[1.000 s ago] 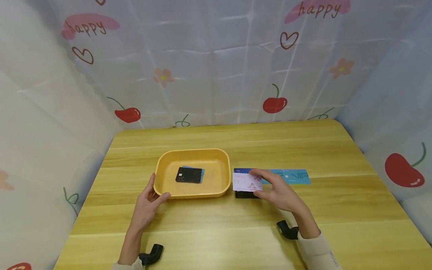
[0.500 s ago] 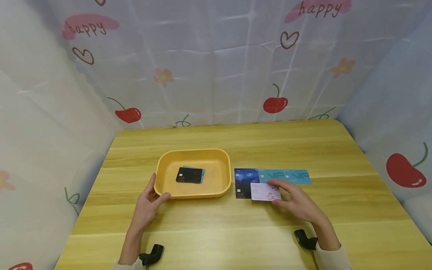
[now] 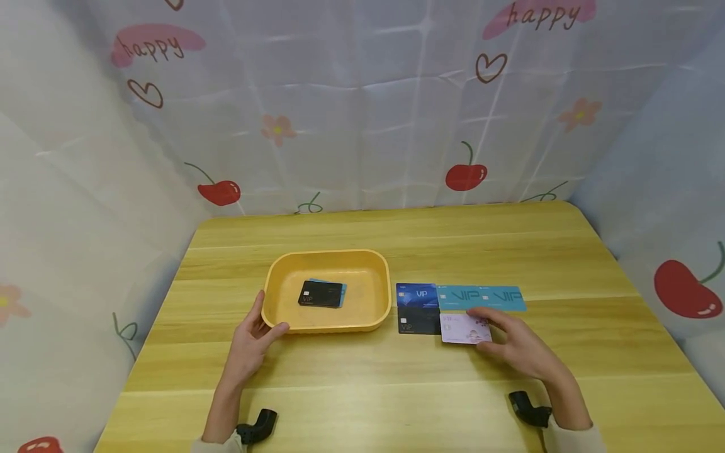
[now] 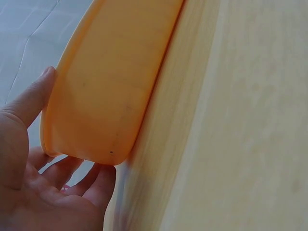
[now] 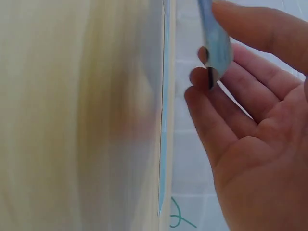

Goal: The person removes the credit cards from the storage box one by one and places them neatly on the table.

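My left hand (image 3: 249,343) grips the near left corner of a yellow plastic tray (image 3: 328,328); in the left wrist view its thumb and fingers bend about the tray's end (image 4: 106,82). Inside lies a black VIP card (image 3: 320,294) over a light blue one, mostly covered. Between thumb and fingers, my right hand (image 3: 521,346) pinches a pink VIP card with flowers (image 3: 461,329). The right wrist view shows that card (image 5: 217,48) edge-on, raised off the table. It sits just right of a black card (image 3: 416,321), below the light blue cards in the head view.
Right of the tray, a dark blue VIP card (image 3: 416,294) and two light blue VIP cards (image 3: 461,296) form a row on the wooden table (image 3: 362,390). A patterned curtain (image 3: 362,145) hangs behind and at both sides. Black wrist devices (image 3: 529,410) are on both wrists.
My right hand has carried the pink card rightward and nearer the table's front, uncovering the dark blue and black cards. The left hand stays on the tray.
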`<move>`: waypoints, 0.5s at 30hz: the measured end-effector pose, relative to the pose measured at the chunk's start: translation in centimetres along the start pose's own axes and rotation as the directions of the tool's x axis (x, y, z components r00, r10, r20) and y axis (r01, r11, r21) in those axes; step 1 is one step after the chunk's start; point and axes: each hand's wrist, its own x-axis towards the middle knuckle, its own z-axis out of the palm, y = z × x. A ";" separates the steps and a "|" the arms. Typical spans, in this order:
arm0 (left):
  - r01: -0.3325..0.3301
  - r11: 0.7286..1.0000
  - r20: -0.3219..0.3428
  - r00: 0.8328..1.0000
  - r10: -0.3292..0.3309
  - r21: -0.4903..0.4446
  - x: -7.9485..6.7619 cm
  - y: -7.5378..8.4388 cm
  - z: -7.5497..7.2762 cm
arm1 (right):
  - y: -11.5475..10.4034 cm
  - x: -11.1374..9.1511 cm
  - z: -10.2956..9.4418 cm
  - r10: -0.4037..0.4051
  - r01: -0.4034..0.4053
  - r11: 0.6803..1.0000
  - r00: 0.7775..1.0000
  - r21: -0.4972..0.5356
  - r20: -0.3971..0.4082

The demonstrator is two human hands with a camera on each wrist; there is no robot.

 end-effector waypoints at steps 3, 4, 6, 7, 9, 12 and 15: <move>-0.001 1.000 -0.004 1.000 0.001 0.000 0.0 0.0 0.1 | 0.1 0.0 -0.2 0.018 -0.018 1.000 1.000 0.010 0.024; -0.004 1.000 -0.005 1.000 0.004 -0.002 0.0 0.0 0.1 | 0.1 0.0 -0.2 0.024 -0.024 1.000 0.999 0.009 0.032; -0.002 1.000 -0.008 1.000 0.002 -0.004 0.0 -0.1 0.1 | 0.2 0.0 -0.3 0.038 -0.038 0.999 0.998 0.001 0.042; -0.002 1.000 -0.007 1.000 0.002 -0.004 0.0 -0.1 0.1 | 0.2 -0.1 -0.4 0.044 -0.044 0.999 0.998 -0.006 0.044; -0.004 1.000 -0.007 1.000 0.004 -0.001 0.0 -0.2 0.1 | 0.4 -0.1 -0.4 0.052 -0.051 0.998 0.998 -0.024 0.042; -0.007 1.000 -0.005 1.000 0.007 0.004 0.0 -0.2 0.0 | 0.6 -0.3 -0.4 0.055 -0.054 0.997 0.998 -0.048 0.034; 0.001 1.000 -0.003 1.000 -0.001 0.012 -0.1 -0.2 0.0 | 0.9 -0.4 -0.2 0.066 -0.065 0.996 0.997 -0.068 0.027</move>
